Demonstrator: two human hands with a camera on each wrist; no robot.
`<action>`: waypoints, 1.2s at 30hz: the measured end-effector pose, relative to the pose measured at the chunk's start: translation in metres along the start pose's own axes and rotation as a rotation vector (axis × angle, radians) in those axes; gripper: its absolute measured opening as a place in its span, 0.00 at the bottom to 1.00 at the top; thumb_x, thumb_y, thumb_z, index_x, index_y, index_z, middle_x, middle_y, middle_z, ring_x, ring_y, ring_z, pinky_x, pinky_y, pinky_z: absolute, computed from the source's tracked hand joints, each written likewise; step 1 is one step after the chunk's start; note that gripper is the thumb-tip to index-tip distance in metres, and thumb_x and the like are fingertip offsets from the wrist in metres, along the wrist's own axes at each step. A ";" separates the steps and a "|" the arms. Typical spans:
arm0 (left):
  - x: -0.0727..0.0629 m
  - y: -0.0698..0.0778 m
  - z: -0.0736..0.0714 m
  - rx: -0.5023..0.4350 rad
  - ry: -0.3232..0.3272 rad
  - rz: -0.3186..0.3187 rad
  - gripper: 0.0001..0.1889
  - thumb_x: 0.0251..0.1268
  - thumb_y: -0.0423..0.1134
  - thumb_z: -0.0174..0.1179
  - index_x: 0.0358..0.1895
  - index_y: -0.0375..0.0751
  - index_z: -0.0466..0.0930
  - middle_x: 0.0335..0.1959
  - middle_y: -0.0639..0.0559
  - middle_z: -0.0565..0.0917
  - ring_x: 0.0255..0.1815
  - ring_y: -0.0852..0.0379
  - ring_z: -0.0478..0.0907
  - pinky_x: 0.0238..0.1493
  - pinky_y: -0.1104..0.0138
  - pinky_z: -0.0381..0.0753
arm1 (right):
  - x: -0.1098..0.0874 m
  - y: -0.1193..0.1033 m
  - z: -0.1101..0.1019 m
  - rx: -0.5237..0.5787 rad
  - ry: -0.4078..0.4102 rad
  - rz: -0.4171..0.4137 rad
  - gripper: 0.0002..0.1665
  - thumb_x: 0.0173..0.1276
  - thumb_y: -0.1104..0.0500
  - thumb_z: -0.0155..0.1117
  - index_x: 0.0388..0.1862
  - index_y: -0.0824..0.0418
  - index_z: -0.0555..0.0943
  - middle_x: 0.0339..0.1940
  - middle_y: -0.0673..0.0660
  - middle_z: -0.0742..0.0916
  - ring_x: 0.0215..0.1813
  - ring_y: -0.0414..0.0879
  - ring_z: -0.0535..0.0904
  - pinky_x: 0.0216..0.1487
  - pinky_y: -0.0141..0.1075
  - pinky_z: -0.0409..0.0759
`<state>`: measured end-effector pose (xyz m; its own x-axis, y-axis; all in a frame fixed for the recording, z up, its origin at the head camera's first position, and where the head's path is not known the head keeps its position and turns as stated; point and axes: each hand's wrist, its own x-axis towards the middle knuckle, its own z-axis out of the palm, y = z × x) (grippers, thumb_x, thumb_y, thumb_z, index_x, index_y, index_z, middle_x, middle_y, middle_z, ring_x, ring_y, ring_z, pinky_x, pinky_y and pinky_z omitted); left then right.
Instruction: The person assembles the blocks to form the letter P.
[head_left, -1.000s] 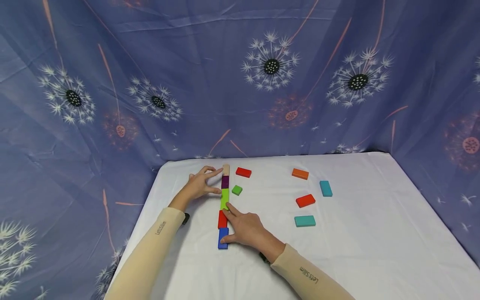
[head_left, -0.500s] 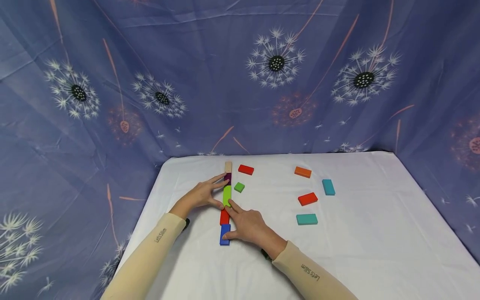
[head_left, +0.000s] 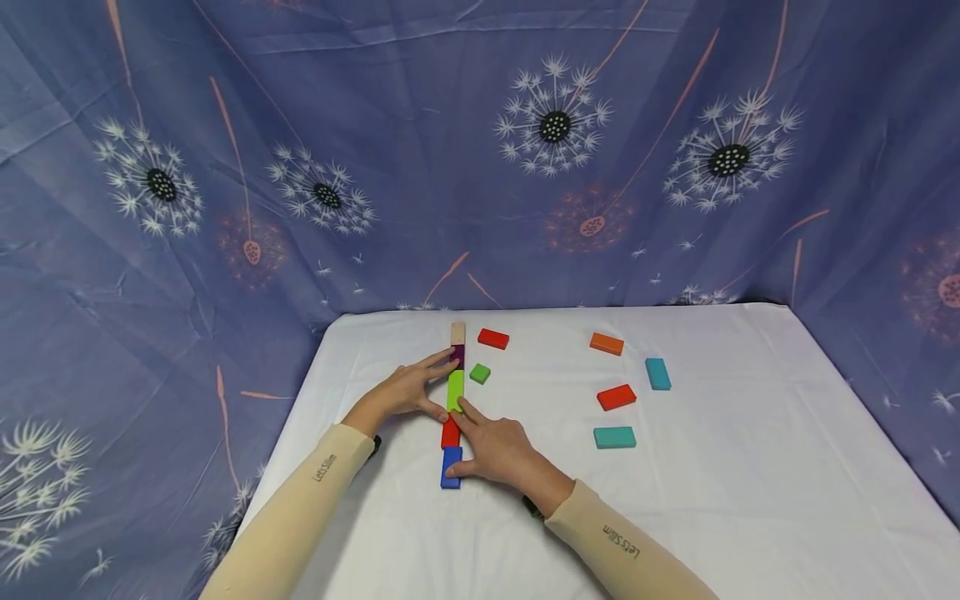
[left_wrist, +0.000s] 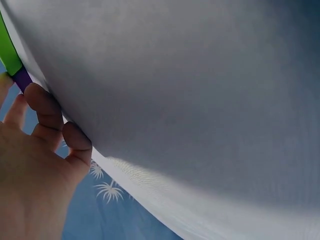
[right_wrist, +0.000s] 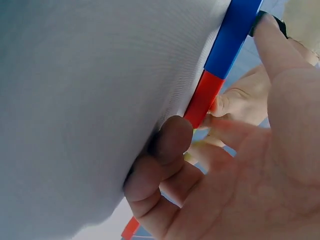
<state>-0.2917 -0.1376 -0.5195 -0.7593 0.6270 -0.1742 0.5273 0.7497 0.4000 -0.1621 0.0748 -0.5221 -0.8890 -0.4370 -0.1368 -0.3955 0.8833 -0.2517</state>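
Only readable text is on the cuffs: left sleeve (head_left: 303, 492) has "Let'sSlim" in small dark letters running up the forearm, right sleeve (head_left: 626, 537) has what looks like the same mark, upside down from the head view. Dark band (head_left: 377, 446) at the left wrist, part hidden. Five blocks lie end to end in one line on the left part of the white-covered table (head_left: 750, 467), far to near: tan block (head_left: 458, 333), purple block (head_left: 461, 355), lime block (head_left: 455, 386), red block (head_left: 450, 435), blue block (head_left: 452, 457). Left hand (head_left: 405, 389) is on the left of the line, fingers spread and loose, two fingertips at purple, thumb by the lime/red joint. Right hand (head_left: 495, 450) is on the right, also released and spread, fingertips at the near end of lime, thumb on blue; can't tell how hard either presses. Right wrist view shows red and blue butted. Small green block (head_left: 480, 373) sits just right of lime, far red block (head_left: 493, 338) beyond it. Well right: orange block (head_left: 607, 343), blue-teal block (head_left: 657, 373), right-hand red block (head_left: 617, 397), near teal block (head_left: 615, 437). Dandelion-print cloth (head_left: 420, 150) hangs behind
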 end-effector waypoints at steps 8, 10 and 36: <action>0.001 0.000 -0.001 -0.011 -0.002 0.005 0.61 0.45 0.62 0.83 0.85 0.52 0.61 0.90 0.52 0.50 0.82 0.35 0.66 0.78 0.31 0.64 | 0.004 0.027 -0.014 0.269 0.182 0.033 0.64 0.59 0.29 0.78 0.87 0.50 0.62 0.89 0.50 0.65 0.75 0.54 0.80 0.56 0.57 0.86; 0.001 0.000 -0.002 -0.008 -0.001 0.008 0.61 0.45 0.61 0.84 0.85 0.52 0.61 0.91 0.52 0.49 0.82 0.35 0.66 0.77 0.33 0.67 | 0.008 0.040 -0.023 0.349 0.279 0.072 0.61 0.58 0.34 0.81 0.86 0.50 0.65 0.87 0.51 0.68 0.76 0.56 0.78 0.62 0.61 0.84; 0.001 -0.001 0.001 -0.020 -0.028 -0.052 0.60 0.46 0.61 0.84 0.85 0.58 0.60 0.90 0.56 0.50 0.84 0.38 0.65 0.80 0.27 0.54 | 0.101 0.131 -0.029 0.764 0.445 0.384 0.33 0.63 0.52 0.80 0.68 0.53 0.86 0.69 0.57 0.87 0.78 0.61 0.75 0.77 0.56 0.73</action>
<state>-0.2932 -0.1377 -0.5208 -0.7741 0.5935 -0.2202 0.4797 0.7769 0.4078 -0.3104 0.1512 -0.5411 -0.9948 0.1017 -0.0036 0.0577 0.5350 -0.8429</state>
